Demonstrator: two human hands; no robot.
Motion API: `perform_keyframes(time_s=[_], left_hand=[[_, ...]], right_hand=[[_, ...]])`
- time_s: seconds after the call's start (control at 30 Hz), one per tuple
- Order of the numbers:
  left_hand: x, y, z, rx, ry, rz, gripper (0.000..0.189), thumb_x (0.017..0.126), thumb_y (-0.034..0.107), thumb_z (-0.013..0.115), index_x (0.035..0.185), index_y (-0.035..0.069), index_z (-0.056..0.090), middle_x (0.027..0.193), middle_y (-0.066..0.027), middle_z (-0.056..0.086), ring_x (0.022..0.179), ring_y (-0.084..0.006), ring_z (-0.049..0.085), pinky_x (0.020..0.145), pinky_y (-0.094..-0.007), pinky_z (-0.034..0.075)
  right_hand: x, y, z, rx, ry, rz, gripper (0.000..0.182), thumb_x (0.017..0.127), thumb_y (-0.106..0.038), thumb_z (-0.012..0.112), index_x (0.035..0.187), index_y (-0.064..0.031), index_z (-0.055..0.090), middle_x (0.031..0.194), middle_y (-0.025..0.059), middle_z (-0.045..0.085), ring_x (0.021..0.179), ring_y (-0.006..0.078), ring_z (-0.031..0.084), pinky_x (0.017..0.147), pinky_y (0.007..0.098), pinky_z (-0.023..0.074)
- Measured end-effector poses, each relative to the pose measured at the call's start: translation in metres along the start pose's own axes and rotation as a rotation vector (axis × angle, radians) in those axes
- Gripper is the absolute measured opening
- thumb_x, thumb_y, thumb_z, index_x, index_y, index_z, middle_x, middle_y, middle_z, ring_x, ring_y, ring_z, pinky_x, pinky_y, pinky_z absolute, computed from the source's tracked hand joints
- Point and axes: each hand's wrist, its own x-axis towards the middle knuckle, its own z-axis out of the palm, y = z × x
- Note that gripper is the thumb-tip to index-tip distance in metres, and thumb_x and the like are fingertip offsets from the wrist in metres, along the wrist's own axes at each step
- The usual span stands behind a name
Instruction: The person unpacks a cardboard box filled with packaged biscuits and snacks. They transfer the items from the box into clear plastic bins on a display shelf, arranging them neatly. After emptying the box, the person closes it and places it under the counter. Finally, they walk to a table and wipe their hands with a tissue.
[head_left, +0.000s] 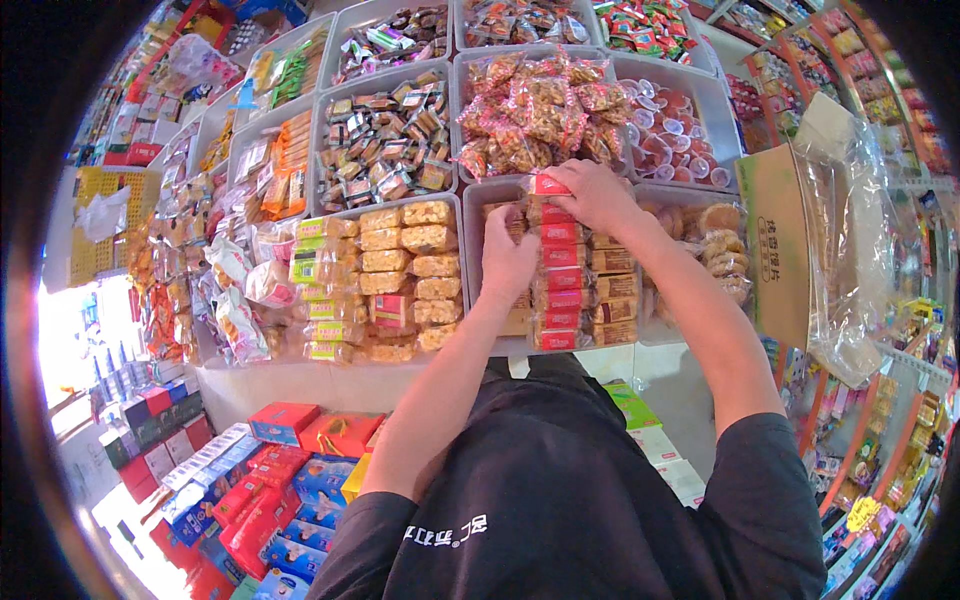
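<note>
My right hand (594, 196) is at the far end of a row of clear-wrapped snack packets with red labels (562, 277), its fingers on the farthest red-labelled packet (550, 186). Along the left side of that row, my left hand (510, 259) reaches down with bent fingers; its fingertips are partly hidden, so its hold cannot be told. The row stands in a translucent plastic bin (472, 225). To its right in the same bin are brown-wrapped packets (615, 289), and more brown packaging shows beneath my left wrist.
Blocks of wrapped yellow snacks (431, 240) fill the bin to the left. Bagged twisted snacks (536, 112) and jelly cups (675, 135) lie beyond. An opened cardboard carton (772, 240) with clear plastic film stands at right. Boxed goods (262, 480) are stacked low on the left.
</note>
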Motion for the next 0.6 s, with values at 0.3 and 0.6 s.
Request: perform_keyframes(time_s=[0.3,0.6], left_hand=[[0.043,-0.055,0.035,-0.629,0.067,-0.17,0.065,0.121,0.045,0.048,0.17,0.003,0.044,0.166,-0.0124,0.055,0.152,-0.0239,0.051,0.13,-0.0401,0.037],[0.026,-0.029,0.051,-0.085,0.298,-0.042,0.055,0.113,0.034,0.068,0.156,0.0,0.059,0.149,-0.0237,0.067,0.14,-0.0328,0.063,0.12,-0.0432,0.048]], right_hand=[[-0.002,-0.008,-0.002,-0.255,-0.173,-0.026,0.049,0.113,-0.041,0.058,0.154,-0.0146,0.065,0.154,0.0054,0.063,0.143,0.0313,0.056,0.119,0.0534,0.0455],[-0.031,-0.027,-0.021,0.074,0.33,-0.026,0.036,0.109,-0.028,0.069,0.139,-0.007,0.073,0.14,0.016,0.072,0.133,0.0368,0.066,0.115,0.0498,0.0509]])
